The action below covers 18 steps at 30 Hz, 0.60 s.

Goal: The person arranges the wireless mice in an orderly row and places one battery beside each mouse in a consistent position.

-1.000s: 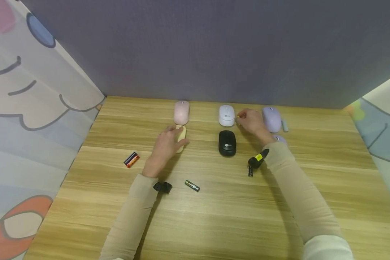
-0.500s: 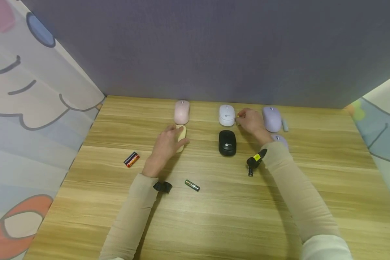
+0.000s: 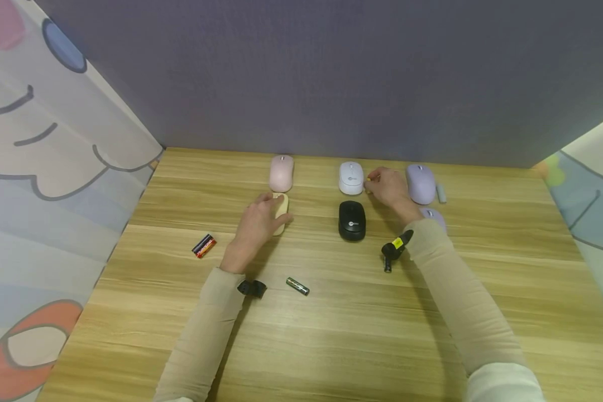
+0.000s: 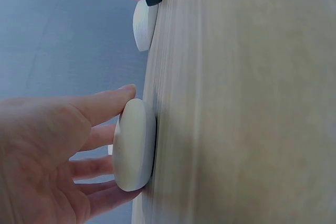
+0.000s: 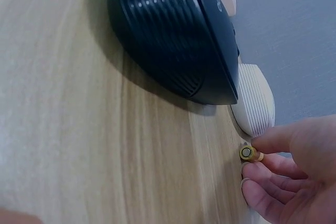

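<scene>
1. Dark panel (image 3: 331,78) stands behind the wood-grain counter (image 3: 362,346); patterned curtains (image 3: 30,190) flank both sides.
2. Head view, left: the left hand (image 3: 255,224) rests over the yellow mouse (image 3: 282,210), which lies just in front of the pink mouse (image 3: 281,174).
3. Head view, right: the right hand (image 3: 389,187) is between the white mouse (image 3: 351,178) and the larger purple mouse (image 3: 420,184). The black mouse (image 3: 352,221) sits in front of the white mouse. A grey bar (image 3: 441,194) lies beside the larger purple mouse.
4. Head view, front: black-and-red batteries (image 3: 204,245) lie at the left; a green battery (image 3: 298,286) lies near the middle.
5. Left wrist view: the fingers curve round the yellow mouse, thumb at one end, holding it at the counter surface.
6. Right wrist view: thumb and fingers pinch a yellow cylindrical cell (image 5: 247,152) just beside the white mouse. The black mouse fills the upper foreground.
</scene>
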Motion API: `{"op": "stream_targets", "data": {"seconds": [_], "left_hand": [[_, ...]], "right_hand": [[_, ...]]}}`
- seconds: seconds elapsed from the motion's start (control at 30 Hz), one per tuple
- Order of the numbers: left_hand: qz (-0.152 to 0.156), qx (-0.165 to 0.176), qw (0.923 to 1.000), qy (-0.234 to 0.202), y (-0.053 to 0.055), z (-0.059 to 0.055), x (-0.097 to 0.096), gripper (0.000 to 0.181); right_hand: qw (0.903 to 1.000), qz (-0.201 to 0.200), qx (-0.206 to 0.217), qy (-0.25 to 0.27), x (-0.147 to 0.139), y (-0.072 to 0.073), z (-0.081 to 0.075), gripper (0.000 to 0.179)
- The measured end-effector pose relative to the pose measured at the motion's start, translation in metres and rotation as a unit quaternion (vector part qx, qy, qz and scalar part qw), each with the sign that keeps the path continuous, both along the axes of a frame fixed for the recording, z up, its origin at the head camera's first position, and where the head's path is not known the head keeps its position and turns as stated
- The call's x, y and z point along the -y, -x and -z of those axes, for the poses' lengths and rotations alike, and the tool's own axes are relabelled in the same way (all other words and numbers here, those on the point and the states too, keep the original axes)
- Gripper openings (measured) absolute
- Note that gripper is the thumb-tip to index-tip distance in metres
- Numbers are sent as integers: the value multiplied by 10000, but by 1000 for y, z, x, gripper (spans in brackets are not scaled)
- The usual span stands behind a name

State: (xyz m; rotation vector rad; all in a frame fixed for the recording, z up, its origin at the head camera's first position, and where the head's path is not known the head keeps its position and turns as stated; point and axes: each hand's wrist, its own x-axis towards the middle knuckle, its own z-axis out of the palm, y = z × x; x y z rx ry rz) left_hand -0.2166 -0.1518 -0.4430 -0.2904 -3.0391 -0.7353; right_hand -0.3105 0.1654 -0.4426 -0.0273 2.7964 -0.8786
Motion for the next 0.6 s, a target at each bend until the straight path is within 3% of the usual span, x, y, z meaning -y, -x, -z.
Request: {"op": "stream_targets", "data": {"seconds": [0.6], "left_hand": [[-87,191,9997,-121,0,1,2,63]], "right_hand": [[9999,67,58,111,1,-1,1,42]]}}
